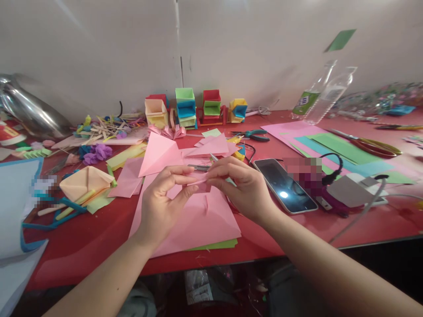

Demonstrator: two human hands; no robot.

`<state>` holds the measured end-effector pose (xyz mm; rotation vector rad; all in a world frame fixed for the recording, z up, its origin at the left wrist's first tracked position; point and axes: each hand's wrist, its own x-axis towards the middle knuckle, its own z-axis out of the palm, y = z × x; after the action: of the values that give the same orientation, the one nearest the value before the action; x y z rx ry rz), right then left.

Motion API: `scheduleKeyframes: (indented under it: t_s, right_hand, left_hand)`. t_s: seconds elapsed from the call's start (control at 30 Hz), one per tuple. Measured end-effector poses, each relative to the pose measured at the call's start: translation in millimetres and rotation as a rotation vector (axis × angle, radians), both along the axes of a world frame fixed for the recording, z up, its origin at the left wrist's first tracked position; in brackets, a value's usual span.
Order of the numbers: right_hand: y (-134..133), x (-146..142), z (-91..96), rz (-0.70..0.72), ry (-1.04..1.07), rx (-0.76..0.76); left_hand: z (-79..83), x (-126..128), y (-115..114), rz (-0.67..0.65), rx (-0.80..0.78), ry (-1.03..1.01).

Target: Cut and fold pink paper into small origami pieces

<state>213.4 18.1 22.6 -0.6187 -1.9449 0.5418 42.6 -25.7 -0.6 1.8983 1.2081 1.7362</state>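
Note:
Between both hands is a small folded piece of pink paper [199, 186], held above the larger pink sheets. My left hand [167, 198] pinches its left side between thumb and fingers. On the right side, my right hand [243, 187] grips the same piece with thumb and fingertips. Below them lies a large pink sheet [185, 226] with a thin curled pink strip [207, 204] on it. Just behind the fingers a grey metal tool [200, 167] shows in part; its kind is hidden. A folded pink paper shape [160, 152] stands behind my left hand.
Folded paper boxes [186, 108] stand along the wall. To the right are a phone [286, 185], pliers [253, 134], scissors [370, 143], coloured sheets and plastic bottles [328, 99]. Leftward lie a cream paper shape [86, 182], purple paper flowers [97, 154] and a metal jug [35, 105].

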Motion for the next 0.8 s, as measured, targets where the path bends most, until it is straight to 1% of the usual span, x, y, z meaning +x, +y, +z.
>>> scheduleKeyframes:
  t_s: [0.07,0.13,0.2,0.27,0.43,0.6,0.67,0.8]
  right_hand:
    - [-1.8,-0.9,1.4,0.055,0.037,-0.154]
    - [-3.0,-1.3,2.1,0.092,0.073,-0.261]
    - [-3.4,-1.3,2.1,0.101,0.104,-0.303]
    - [-3.3,-1.1,1.5,0.097,0.122,-0.301]
    - [-3.5,-0.7,0.3,0.084,0.105,-0.224]
    - [-5.5,-1.0,-0.1,-0.021,0.039,-0.129]
    - [-5.7,-0.8,-0.1,-0.056,0.003,-0.060]
    - [-4.0,0.5,-0.3,-0.082,-0.067,0.133]
  left_hand:
    - [1.5,0.0,-0.8,0.023,0.049,0.054]
    - [2.9,-0.1,-1.3,0.038,0.095,0.109]
    - [4.0,-0.3,-1.6,0.046,0.128,0.140]
    - [4.8,-0.4,-1.6,0.053,0.140,0.162]
    - [5.9,-1.0,-2.1,0.063,0.129,0.208]
    - [6.7,-1.5,-3.5,0.121,0.161,0.215]
    - [7.2,-1.3,-4.0,0.136,0.175,0.221]
    - [8.1,-0.9,-4.6,0.144,0.201,0.258]
